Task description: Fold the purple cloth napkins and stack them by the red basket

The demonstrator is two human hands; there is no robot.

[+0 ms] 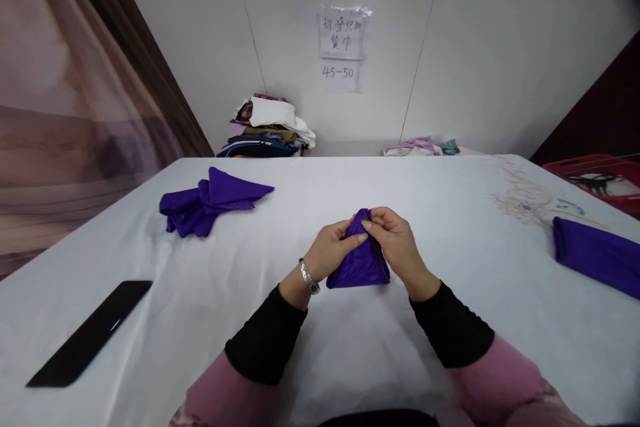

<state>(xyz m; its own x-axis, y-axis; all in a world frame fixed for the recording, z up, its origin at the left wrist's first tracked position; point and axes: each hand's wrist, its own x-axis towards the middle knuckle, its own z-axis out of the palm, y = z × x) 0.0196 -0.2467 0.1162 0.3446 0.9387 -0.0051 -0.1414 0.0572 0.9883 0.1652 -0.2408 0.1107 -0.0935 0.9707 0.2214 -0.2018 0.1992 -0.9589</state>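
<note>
Between my two hands is a purple cloth napkin [361, 265], folded into a shape that is narrow and gathered at the top and wide at the bottom. My left hand [334, 245] grips its left side, thumb lying across the front. At the gathered top, my right hand [393, 238] pinches the fabric between thumb and fingers. Fingers behind the cloth are partly hidden. Another purple napkin [213, 200], bunched with a pointed end, lies at the back left of the table. A folded purple cloth [597, 253] sits at the right edge.
The table has a white cloth [225, 320] with an embroidered patch at right. A dark flat board [93, 333] lies front left. Behind the table are a clothes pile [270, 123] and more fabric [413, 147]. A red basket [600, 177] stands right; a curtain [75, 93] hangs left.
</note>
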